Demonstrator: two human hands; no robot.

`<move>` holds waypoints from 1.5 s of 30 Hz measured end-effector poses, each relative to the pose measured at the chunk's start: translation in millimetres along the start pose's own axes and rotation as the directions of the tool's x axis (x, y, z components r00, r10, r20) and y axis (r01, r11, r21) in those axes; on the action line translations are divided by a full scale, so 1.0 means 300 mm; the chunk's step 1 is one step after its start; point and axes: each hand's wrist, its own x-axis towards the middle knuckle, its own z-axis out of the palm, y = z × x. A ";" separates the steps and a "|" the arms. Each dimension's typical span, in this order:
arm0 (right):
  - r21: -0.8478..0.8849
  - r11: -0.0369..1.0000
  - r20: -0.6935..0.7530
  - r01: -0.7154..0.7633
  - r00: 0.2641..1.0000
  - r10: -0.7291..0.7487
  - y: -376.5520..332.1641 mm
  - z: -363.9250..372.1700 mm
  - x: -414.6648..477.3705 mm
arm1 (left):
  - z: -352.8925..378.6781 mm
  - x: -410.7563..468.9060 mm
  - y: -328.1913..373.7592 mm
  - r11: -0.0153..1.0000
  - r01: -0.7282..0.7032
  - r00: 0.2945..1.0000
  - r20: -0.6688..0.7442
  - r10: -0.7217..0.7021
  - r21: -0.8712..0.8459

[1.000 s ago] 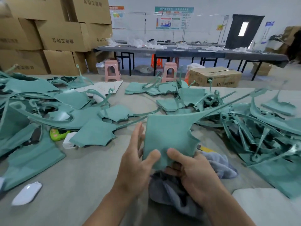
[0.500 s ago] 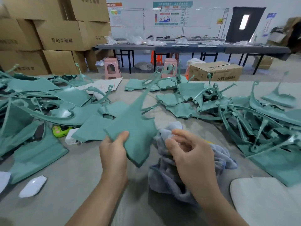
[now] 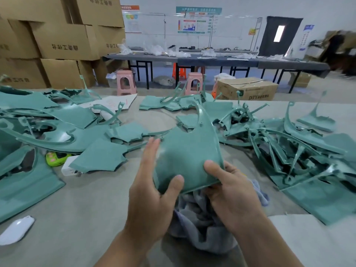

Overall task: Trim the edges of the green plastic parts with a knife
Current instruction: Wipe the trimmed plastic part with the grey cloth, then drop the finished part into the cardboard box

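Note:
A green plastic part with a long curved tip pointing away is held up in front of me, its glossy side facing me. My left hand holds its left edge, thumb on the front and fingers stretched up behind. My right hand pinches its lower right corner with the thumb on top. A grey-blue cloth lies bunched under both hands. No knife is visible.
Piles of green parts cover the table at the left and the right. A small lime-green object and a white piece lie at the left. A white pad sits at the near right. Cardboard boxes stand behind.
The part went from both hands to the left hand alone, swinging left while the right hand touched the cloth. Now both hands hold it again, turned with its glossy side toward me.

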 end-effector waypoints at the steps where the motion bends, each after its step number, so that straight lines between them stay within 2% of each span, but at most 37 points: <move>1: -0.056 0.998 0.018 0.004 1.000 -0.003 0.001 0.000 -0.001 | -0.005 0.008 0.000 0.995 0.069 0.998 -0.007 -0.069 -0.076; 4: -0.228 0.974 0.046 0.014 0.999 -0.003 -0.004 -0.001 -0.011 | 0.000 0.019 -0.015 0.884 0.236 0.971 0.117 -0.206 -0.402; 6: -0.349 0.937 -0.018 0.036 0.999 -0.045 -0.017 0.010 -0.024 | 0.006 0.026 -0.013 0.714 0.382 0.924 0.245 -0.293 -0.587; 7: -0.491 0.868 -0.084 0.069 0.989 -0.126 -0.014 0.004 -0.025 | 0.010 0.030 -0.004 0.639 0.441 0.897 0.303 -0.321 -0.631; 8: -0.691 0.717 -0.151 0.092 0.952 -0.267 -0.010 -0.003 -0.027 | 0.011 0.034 0.008 0.604 0.472 0.881 0.322 -0.347 -0.642; 9: -0.852 0.518 -0.188 0.083 0.873 -0.449 -0.011 -0.002 -0.037 | 0.009 0.042 0.019 0.627 0.461 0.886 0.285 -0.366 -0.629; 10: -0.912 0.396 -0.161 0.104 0.798 -0.580 -0.016 0.008 -0.056 | 0.001 0.049 0.026 0.696 0.409 0.909 0.199 -0.365 -0.590; 11: -0.914 0.372 -0.096 0.162 0.805 -0.586 -0.024 0.026 -0.079 | -0.010 0.054 0.038 0.788 0.341 0.936 0.109 -0.335 -0.512; 12: -0.845 0.486 -0.035 0.222 0.885 -0.465 -0.030 0.058 -0.106 | -0.022 0.053 0.058 0.877 0.273 0.960 0.058 -0.273 -0.396; 13: -0.708 0.668 0.040 0.229 0.957 -0.287 -0.029 0.094 -0.125 | -0.027 0.047 0.079 0.943 0.183 0.983 0.060 -0.173 -0.277; 14: -0.579 0.799 0.062 0.161 0.986 -0.154 -0.019 0.125 -0.134 | -0.026 0.032 0.101 0.973 0.093 0.990 0.128 -0.067 -0.209; 16: -0.441 0.896 -0.050 0.049 0.996 -0.079 -0.013 0.152 -0.142 | -0.017 -0.005 0.141 0.973 0.003 0.919 0.384 0.089 -0.232; 18: -0.234 0.972 -0.194 -0.009 0.980 -0.038 -0.047 0.140 -0.156 | -0.008 -0.017 0.185 0.931 0.076 0.846 0.518 0.129 -0.356; 19: -0.088 0.996 -0.217 -0.027 0.976 0.008 -0.073 0.136 -0.168 | -0.005 -0.017 0.203 0.926 0.105 0.843 0.526 0.111 -0.364; 20: 0.026 0.999 -0.212 -0.022 0.977 0.027 -0.098 0.124 -0.182 | -0.002 -0.014 0.217 0.952 0.066 0.858 0.504 0.098 -0.298; 21: 0.084 0.996 -0.206 -0.004 0.978 0.021 -0.119 0.111 -0.199 | 0.000 -0.007 0.231 0.989 -0.028 0.872 0.479 0.095 -0.145; 22: 0.086 0.996 -0.224 0.013 0.975 0.006 -0.123 0.096 -0.213 | 0.002 0.003 0.234 0.989 -0.135 0.881 0.464 0.096 0.051; 23: 0.068 0.997 -0.248 0.022 0.969 -0.005 -0.117 0.086 -0.228 | 0.006 0.015 0.233 0.946 -0.224 0.892 0.440 0.102 0.235; 25: 0.018 1.000 -0.250 0.021 0.968 -0.016 -0.097 0.080 -0.249 | 0.014 0.034 0.253 0.859 -0.263 0.924 0.370 0.094 0.439; 27: 0.018 1.000 -0.248 0.015 0.969 -0.010 -0.092 0.076 -0.266 | 0.034 0.013 0.284 0.854 -0.236 0.936 0.343 0.072 0.463; 28: 0.051 0.999 -0.249 -0.006 0.968 0.018 -0.104 0.074 -0.273 | 0.050 -0.018 0.296 0.867 -0.264 0.921 0.376 0.097 0.423; 31: 0.119 0.989 -0.266 -0.083 0.957 0.113 -0.137 0.052 -0.294 | 0.087 -0.137 0.309 0.893 -0.377 0.809 0.557 0.187 0.248; 32: 0.124 0.989 -0.280 -0.075 0.954 0.108 -0.139 0.043 -0.306 | 0.083 -0.151 0.299 0.885 -0.394 0.784 0.593 0.184 0.247; 34: 0.135 0.990 -0.287 -0.031 0.955 0.069 -0.121 0.017 -0.338 | 0.065 -0.127 0.273 0.858 -0.404 0.789 0.596 0.150 0.319; 38: 0.146 0.988 -0.278 -0.049 0.956 0.088 -0.081 -0.064 -0.445 | 0.026 -0.067 0.286 0.877 -0.224 0.878 0.479 -0.008 0.424; 40: 0.154 0.987 -0.288 -0.036 0.954 0.080 -0.081 -0.121 -0.513 | 0.025 -0.082 0.327 0.941 -0.133 0.922 0.388 0.001 0.312; 41: 0.146 0.989 -0.302 -0.031 0.950 0.074 -0.090 -0.150 -0.548 | 0.034 -0.095 0.357 0.985 -0.051 0.915 0.403 -0.019 0.163; 42: 0.135 0.991 -0.319 -0.021 0.946 0.064 -0.105 -0.178 -0.582 | 0.048 -0.111 0.393 0.997 0.071 0.880 0.471 -0.053 -0.020; 43: 0.123 0.992 -0.340 -0.005 0.939 0.047 -0.123 -0.205 -0.616 | 0.068 -0.133 0.429 0.956 0.223 0.817 0.572 -0.076 -0.192; 45: 0.091 0.996 -0.373 0.025 0.928 0.011 -0.163 -0.246 -0.679 | 0.105 -0.183 0.488 0.814 0.454 0.704 0.706 -0.077 -0.362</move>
